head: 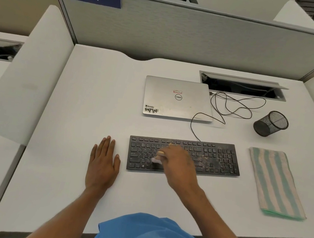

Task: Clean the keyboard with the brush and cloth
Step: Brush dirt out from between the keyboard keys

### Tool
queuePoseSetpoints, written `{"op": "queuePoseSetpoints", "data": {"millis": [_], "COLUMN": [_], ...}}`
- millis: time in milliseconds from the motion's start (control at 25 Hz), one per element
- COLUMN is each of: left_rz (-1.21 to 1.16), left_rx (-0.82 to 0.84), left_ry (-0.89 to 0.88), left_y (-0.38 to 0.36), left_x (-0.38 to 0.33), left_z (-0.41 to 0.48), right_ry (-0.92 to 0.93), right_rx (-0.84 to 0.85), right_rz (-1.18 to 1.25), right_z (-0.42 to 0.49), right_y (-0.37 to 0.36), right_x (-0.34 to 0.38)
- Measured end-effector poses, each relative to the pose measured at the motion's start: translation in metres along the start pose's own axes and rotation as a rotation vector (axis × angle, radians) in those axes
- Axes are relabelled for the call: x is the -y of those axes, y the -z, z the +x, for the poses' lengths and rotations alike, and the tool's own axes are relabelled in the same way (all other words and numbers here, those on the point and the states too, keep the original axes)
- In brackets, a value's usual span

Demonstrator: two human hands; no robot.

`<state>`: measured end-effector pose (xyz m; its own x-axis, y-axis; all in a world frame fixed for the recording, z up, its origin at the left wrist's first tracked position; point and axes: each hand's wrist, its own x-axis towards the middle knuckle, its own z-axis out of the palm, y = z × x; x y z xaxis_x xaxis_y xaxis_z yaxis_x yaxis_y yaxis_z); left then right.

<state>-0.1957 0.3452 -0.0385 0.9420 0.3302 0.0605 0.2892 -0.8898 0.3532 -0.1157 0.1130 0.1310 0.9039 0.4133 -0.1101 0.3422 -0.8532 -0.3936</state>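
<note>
Black keyboard [142, 156] mid-brushing: right hand [177, 160] grips the brush [157, 159] (left hand [103, 159] flat, fingers straight); rightward debris [209, 160] probably needs sweeping next.

The white desk [96, 92] carries a black keyboard [216, 160] near centre, a closed laptop [178, 99] farther back and a looping cable [191, 124] to its right. At right lie a tipped mesh cup [271, 124] and, nearer, a folded striped cloth [276, 183].

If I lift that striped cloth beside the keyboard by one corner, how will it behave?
The striped cloth looks soft and folded in layers, so it would probably droop and unfold. It lies thin and flat, so likely light. Pushed along the desk, it may bunch rather than slide.
</note>
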Motion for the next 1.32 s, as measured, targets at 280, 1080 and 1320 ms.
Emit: {"op": "queuePoseSetpoints", "data": {"millis": [280, 1080, 1320], "left_rz": [0.001, 0.009, -0.002], "left_rx": [0.001, 0.013, 0.006], "left_ry": [-0.005, 0.001, 0.0], "left_y": [0.001, 0.0, 0.0], "left_x": [-0.001, 0.002, 0.001], "left_z": [0.001, 0.001, 0.0], "right_ry": [0.072, -0.095, 0.039], "right_rx": [0.046, 0.05, -0.009], "right_rz": [-0.069, -0.19, -0.059], "right_z": [-0.006, -0.019, 0.004], "right_y": [-0.015, 0.007, -0.014], "right_x": [-0.006, -0.05, 0.006]}}
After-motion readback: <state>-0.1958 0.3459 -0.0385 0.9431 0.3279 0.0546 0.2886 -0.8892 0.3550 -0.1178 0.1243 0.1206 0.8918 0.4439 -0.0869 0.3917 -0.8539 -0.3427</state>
